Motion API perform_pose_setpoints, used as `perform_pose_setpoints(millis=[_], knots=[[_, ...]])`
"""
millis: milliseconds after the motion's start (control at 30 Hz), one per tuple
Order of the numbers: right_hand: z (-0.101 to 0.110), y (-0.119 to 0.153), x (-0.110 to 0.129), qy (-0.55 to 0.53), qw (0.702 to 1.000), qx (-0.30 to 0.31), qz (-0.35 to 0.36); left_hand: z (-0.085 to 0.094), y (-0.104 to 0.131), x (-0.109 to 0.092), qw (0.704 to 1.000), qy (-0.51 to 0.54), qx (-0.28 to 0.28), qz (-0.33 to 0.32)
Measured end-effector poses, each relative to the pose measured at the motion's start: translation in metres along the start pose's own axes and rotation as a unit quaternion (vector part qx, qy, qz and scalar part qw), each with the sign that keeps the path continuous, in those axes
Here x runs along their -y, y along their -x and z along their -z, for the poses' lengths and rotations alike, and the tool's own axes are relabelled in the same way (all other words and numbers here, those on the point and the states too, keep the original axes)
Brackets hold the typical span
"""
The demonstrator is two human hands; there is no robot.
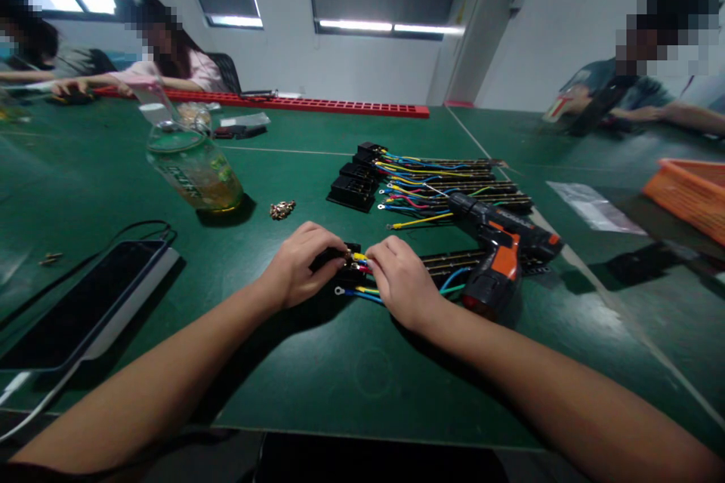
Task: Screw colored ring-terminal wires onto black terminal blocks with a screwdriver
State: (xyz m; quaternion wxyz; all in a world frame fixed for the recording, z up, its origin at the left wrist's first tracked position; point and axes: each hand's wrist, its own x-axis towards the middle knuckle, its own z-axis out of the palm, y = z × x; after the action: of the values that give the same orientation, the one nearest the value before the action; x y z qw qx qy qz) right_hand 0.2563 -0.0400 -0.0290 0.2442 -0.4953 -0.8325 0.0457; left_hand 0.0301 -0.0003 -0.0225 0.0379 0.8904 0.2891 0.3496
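Near the front of the green table, my left hand is closed around a black plastic housing, which its fingers largely cover. My right hand pinches the coloured wires at the housing's right side, fingertips close to those of my left hand. A blue wire with a ring terminal sticks out below. Dark strips with brass-coloured lines run off to the right. A black and orange cordless screwdriver lies just right of my right hand. A small pile of screws sits behind my left hand.
Further back lie several wired black housings. A drink bottle stands at left, behind a phone with cables. An orange basket and a plastic bag are at right. Other people sit across the table.
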Motion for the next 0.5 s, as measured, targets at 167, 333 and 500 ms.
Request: perform_pose_setpoints(millis=[167, 333, 500], knots=[[-0.001, 0.001, 0.0, -0.002, 1.0, -0.019, -0.002, 0.004, 0.003, 0.009, 0.999, -0.003, 0.03, 0.014], [0.001, 0.001, 0.001, 0.017, 0.999, -0.024, -0.016, 0.009, 0.005, 0.018, 0.994, 0.019, 0.101, 0.034], [0.004, 0.001, 0.003, 0.047, 0.998, -0.023, -0.025, 0.016, 0.005, 0.025, 0.987, 0.047, 0.151, 0.036]])
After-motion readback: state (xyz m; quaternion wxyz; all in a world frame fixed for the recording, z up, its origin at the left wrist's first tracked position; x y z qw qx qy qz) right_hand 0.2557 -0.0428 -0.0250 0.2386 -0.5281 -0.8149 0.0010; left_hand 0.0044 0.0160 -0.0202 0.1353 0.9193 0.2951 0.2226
